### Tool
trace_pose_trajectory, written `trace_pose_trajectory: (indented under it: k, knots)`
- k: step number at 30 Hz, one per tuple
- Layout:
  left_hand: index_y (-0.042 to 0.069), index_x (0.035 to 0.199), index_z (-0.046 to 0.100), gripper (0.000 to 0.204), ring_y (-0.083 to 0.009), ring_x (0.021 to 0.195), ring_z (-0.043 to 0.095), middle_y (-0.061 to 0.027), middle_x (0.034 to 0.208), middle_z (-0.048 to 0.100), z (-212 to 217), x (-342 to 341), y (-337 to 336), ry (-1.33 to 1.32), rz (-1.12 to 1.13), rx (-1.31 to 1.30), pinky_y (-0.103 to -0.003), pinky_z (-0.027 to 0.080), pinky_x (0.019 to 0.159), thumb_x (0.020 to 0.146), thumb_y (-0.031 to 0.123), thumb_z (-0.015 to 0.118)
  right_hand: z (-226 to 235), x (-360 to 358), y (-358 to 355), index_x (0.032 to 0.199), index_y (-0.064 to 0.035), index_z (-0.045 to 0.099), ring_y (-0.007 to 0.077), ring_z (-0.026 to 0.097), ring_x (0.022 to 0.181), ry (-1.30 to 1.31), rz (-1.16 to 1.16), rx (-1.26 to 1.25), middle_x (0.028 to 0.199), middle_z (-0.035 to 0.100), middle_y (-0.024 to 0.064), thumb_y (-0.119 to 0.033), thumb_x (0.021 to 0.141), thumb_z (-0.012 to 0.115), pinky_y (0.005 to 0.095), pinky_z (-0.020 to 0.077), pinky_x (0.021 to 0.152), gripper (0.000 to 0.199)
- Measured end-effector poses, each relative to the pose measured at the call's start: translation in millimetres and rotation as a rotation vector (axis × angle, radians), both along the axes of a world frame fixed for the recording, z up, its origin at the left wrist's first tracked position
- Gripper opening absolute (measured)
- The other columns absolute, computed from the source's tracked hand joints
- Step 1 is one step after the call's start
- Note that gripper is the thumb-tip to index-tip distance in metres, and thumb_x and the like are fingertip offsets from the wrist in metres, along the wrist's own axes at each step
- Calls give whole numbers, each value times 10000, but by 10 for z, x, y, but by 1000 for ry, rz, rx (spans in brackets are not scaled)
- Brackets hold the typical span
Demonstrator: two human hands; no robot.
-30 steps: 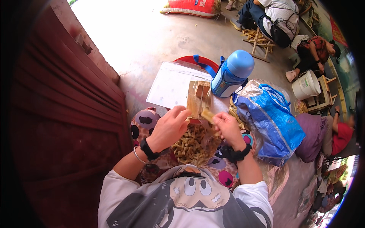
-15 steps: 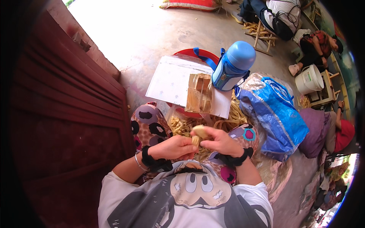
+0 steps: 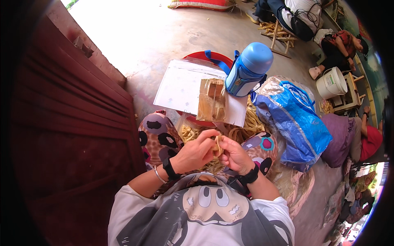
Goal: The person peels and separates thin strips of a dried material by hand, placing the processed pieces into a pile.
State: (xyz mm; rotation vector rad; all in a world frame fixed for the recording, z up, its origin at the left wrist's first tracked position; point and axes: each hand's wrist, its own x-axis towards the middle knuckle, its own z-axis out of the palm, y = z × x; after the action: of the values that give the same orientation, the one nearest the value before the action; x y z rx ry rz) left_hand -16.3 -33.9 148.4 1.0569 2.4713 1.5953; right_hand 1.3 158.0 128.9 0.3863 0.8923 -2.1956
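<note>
Above my lap, my left hand (image 3: 195, 151) and my right hand (image 3: 236, 156) meet at a pale yellow, curled piece of dried plant strip (image 3: 218, 146). The fingers of both hands are closed on it, and it bends in a small loop between the fingertips. Part of the piece is covered by my fingers. Just beyond my hands lie loose dried strips (image 3: 253, 123), with more of the same yellowish pieces (image 3: 188, 133) between my knees, partly hidden by my left hand.
Ahead, a red round surface (image 3: 196, 55) bears a white sheet (image 3: 175, 88), a plastic-wrapped wooden block (image 3: 211, 100) and a blue bottle (image 3: 251, 65). A blue bag (image 3: 293, 127) lies right; a dark red door (image 3: 74, 119) stands left. Other people and a white bucket (image 3: 331, 83) are farther right.
The yellow piece has been turned and now sits lower as a loop between my fingertips. My left hand has risen to it, and my right hand has shifted slightly right and down.
</note>
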Motion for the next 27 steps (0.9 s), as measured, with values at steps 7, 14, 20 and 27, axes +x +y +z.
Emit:
trace_pose_trajectory:
  k: [7, 14, 20, 27]
  knots:
    - [16, 950, 470, 227, -337, 761, 585, -158, 830, 556, -117, -28, -35, -110, 2, -150, -369, 481, 637, 754, 8, 584, 87, 22, -84, 1105, -34, 508, 108, 561, 698, 471, 72, 542, 919, 597, 48, -101, 830, 646, 191, 463, 595, 315]
    - [27, 933, 461, 229, -325, 728, 577, -136, 805, 548, -70, -101, -39, 70, 1, -247, -382, 469, 621, 754, 25, 604, -48, 89, -126, 1073, 17, 607, 125, 589, 835, 576, -1, 619, 1214, 468, 37, -51, 864, 569, 224, 493, 705, 223]
    - [29, 885, 522, 158, -295, 719, 593, -132, 775, 570, -40, -98, -134, -153, 55, -179, -335, 467, 603, 776, 51, 635, 23, 17, 32, 1148, -24, 577, 85, 612, 756, 149, 256, 75, 977, 620, 42, -127, 899, 575, 178, 500, 539, 269]
    - [10, 850, 537, 190, -312, 631, 581, -137, 727, 580, 58, -30, -163, -148, 58, -185, -352, 460, 557, 844, 181, 621, 118, -16, -55, 1081, -34, 574, 49, 560, 590, 213, 198, 266, 801, 600, 20, -171, 917, 561, 143, 431, 428, 214]
